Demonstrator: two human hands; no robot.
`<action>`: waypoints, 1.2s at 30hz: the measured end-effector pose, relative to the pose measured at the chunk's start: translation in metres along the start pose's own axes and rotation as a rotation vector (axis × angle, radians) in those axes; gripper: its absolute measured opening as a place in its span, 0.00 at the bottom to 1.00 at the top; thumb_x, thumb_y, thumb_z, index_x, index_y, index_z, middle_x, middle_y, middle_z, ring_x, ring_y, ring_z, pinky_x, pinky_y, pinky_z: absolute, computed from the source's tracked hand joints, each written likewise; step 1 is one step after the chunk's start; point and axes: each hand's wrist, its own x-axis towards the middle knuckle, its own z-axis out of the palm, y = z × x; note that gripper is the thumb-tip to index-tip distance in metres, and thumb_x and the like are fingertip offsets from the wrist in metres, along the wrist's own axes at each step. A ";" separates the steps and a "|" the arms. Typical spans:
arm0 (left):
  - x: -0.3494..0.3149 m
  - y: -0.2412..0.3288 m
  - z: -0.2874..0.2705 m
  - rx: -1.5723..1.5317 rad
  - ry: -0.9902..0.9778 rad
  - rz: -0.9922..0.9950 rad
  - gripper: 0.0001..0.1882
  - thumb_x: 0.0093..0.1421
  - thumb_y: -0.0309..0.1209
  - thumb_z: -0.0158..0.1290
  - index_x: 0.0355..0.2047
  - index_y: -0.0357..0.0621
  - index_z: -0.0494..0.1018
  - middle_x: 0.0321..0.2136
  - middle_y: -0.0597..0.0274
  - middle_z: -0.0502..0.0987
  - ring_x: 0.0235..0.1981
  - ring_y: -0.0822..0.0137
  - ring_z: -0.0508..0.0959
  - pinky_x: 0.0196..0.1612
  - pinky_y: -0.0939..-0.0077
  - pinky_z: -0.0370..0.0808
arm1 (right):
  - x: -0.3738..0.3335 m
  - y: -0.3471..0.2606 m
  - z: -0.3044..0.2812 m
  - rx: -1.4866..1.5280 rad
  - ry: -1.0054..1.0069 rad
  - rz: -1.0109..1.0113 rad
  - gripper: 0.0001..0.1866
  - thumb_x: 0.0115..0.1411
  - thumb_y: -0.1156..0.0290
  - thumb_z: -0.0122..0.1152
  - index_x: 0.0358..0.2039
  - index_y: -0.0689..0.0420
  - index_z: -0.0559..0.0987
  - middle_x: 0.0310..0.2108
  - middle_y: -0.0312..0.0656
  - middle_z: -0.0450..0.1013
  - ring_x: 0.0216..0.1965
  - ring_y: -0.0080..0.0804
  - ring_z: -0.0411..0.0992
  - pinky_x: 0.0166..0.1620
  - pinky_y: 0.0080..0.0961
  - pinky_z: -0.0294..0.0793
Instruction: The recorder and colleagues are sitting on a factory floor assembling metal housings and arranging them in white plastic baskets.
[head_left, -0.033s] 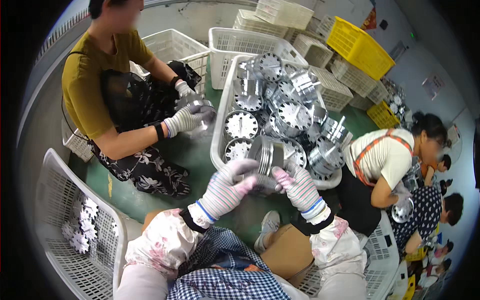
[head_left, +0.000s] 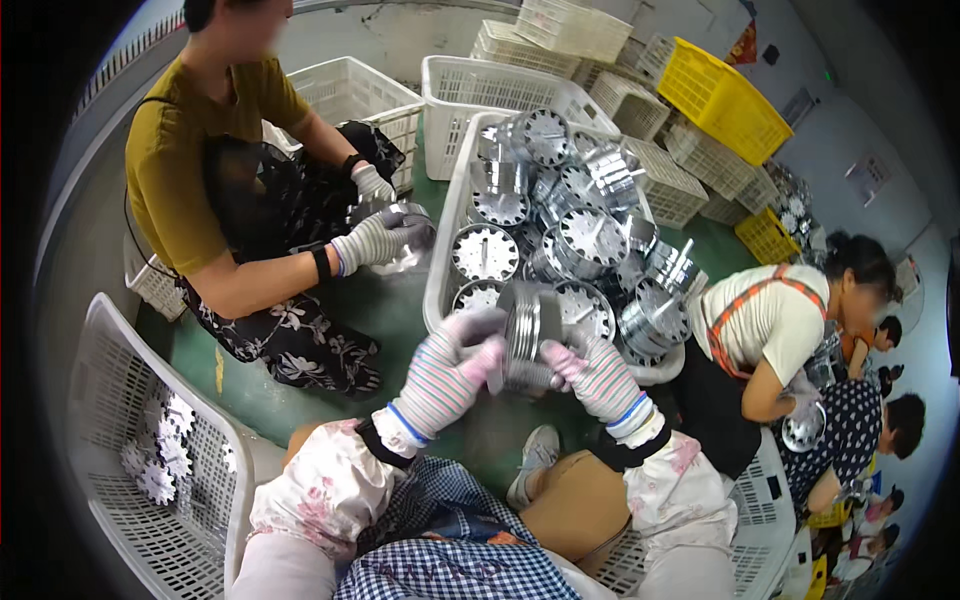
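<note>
Metal finned disc (head_left: 522,335), one, is gripped between the gloved left hand (head_left: 452,368) and right hand (head_left: 597,375), above the near edge of one white crate (head_left: 440,262) heaped with similar discs.

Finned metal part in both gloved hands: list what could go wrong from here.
1. The finned metal part is held between left hand and right hand over the green floor; it might slip.
2. The white crate is heaped; stacked parts could slide out.
</note>
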 end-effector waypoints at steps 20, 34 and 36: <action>0.026 -0.006 -0.042 -0.339 0.231 -0.300 0.18 0.68 0.30 0.48 0.55 0.34 0.70 0.46 0.61 0.77 0.46 0.73 0.75 0.53 0.76 0.72 | 0.257 0.091 -0.156 -0.721 0.660 0.083 0.36 0.57 0.55 0.67 0.58 0.65 0.70 0.51 0.57 0.75 0.51 0.49 0.74 0.55 0.35 0.71; 0.054 -0.029 -0.009 -0.278 0.217 -0.234 0.23 0.66 0.34 0.56 0.57 0.35 0.66 0.45 0.63 0.77 0.44 0.75 0.75 0.49 0.78 0.73 | 0.129 0.050 -0.021 0.561 0.381 -0.240 0.14 0.68 0.60 0.57 0.47 0.56 0.75 0.32 0.36 0.77 0.28 0.21 0.74 0.30 0.18 0.75; 0.052 -0.022 -0.003 -0.542 0.251 -0.130 0.20 0.65 0.36 0.57 0.51 0.35 0.70 0.39 0.68 0.77 0.39 0.79 0.74 0.45 0.82 0.73 | 0.107 0.062 -0.007 0.632 0.366 -0.111 0.14 0.66 0.59 0.61 0.45 0.53 0.76 0.34 0.33 0.76 0.33 0.22 0.74 0.34 0.20 0.75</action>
